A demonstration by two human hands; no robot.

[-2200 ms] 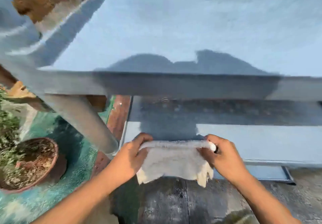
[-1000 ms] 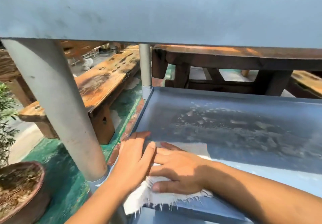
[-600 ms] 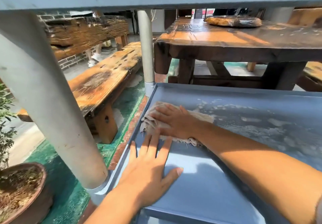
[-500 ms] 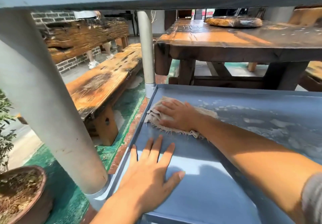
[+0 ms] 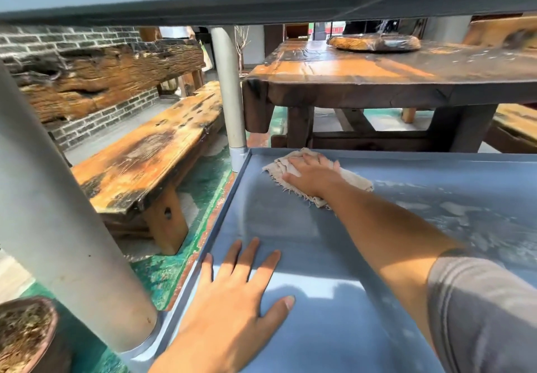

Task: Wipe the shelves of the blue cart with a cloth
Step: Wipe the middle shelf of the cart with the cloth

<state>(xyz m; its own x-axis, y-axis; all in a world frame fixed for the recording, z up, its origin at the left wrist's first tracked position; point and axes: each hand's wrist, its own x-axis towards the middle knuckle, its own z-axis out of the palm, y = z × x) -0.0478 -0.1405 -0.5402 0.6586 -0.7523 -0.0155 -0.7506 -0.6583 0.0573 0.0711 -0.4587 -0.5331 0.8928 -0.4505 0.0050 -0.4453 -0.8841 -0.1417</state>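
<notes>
The blue cart's middle shelf fills the lower right of the head view, under the edge of the upper shelf. A frayed white cloth lies in the shelf's far left corner. My right hand presses flat on the cloth with the arm stretched forward. My left hand rests palm down on the shelf's near left part, fingers spread, holding nothing. Pale dusty smears cover the shelf's right side.
Grey cart posts stand at the near left and at the far left corner. A wooden bench is on the left, a dark wooden table behind the cart, a plant pot at bottom left.
My right hand has pushed the cloth from the shelf's near edge to its far left corner. My left hand came off the cloth and lies flat on the shelf. The view dropped below the top shelf.
</notes>
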